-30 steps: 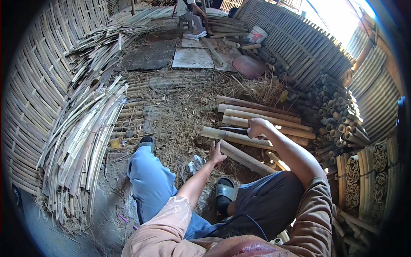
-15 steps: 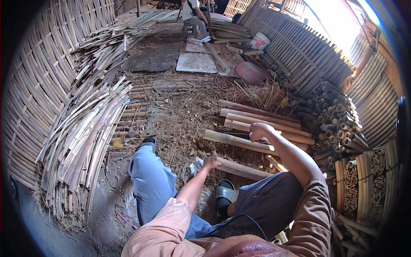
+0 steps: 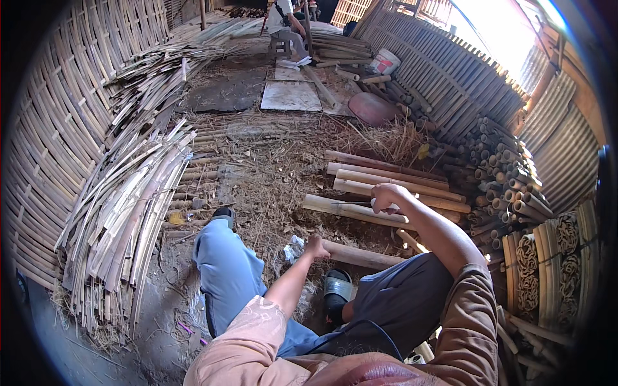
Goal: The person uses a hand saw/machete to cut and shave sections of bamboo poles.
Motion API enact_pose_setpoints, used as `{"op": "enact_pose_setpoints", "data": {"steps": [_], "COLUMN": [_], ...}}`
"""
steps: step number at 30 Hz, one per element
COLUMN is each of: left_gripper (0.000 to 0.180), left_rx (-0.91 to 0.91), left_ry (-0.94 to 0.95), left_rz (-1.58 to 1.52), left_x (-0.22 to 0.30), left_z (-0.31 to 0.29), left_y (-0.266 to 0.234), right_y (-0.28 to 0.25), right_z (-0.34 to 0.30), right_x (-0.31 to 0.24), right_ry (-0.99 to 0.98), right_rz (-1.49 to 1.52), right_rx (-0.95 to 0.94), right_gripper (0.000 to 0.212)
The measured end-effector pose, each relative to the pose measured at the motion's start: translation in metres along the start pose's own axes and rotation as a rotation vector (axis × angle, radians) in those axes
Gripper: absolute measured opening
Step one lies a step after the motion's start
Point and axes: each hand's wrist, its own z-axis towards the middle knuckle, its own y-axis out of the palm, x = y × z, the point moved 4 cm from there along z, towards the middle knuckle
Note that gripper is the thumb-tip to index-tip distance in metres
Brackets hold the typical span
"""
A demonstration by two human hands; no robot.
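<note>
My left hand (image 3: 317,247) is closed round the near-left end of a bamboo pole (image 3: 364,255), which lies low in front of me and runs right toward my bent right knee. My right hand (image 3: 390,197) is raised above several cut bamboo poles (image 3: 351,209) on the ground, its fingers curled into a grip. A small pale bit shows at the fist, but what it holds is too hidden to name. A crumpled clear plastic scrap (image 3: 294,248) lies just left of my left hand.
Split bamboo strips (image 3: 122,225) are heaped at the left beside a woven bamboo wall (image 3: 51,148). Stacked bamboo tubes (image 3: 499,174) and tied bundles (image 3: 547,270) stand at the right. Farther off are a red basin (image 3: 373,109), a white bucket (image 3: 385,62) and a seated person (image 3: 286,26).
The whole view has shifted slightly. My left hand looks more tightly wrapped round the pole's end, while my right hand stays raised in nearly the same place.
</note>
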Motion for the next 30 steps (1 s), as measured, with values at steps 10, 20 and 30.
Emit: {"op": "enact_pose_setpoints", "data": {"steps": [10, 20, 30], "left_gripper": [0.093, 0.088, 0.078], "left_rx": [0.262, -0.028, 0.173], "left_ry": [0.340, 0.418, 0.562], "left_rz": [0.448, 0.423, 0.564], "left_x": [0.099, 0.112, 0.131], "left_z": [-0.043, -0.065, -0.085], "left_y": [0.003, 0.038, 0.028], "right_y": [0.003, -0.006, -0.007], "right_z": [0.011, -0.021, -0.018], "right_x": [0.009, -0.010, -0.005], "right_ry": [0.016, 0.029, 0.020], "right_rz": [0.009, 0.100, -0.007], "right_rx": [0.039, -0.009, 0.019], "right_gripper": [0.028, 0.028, 0.029]}}
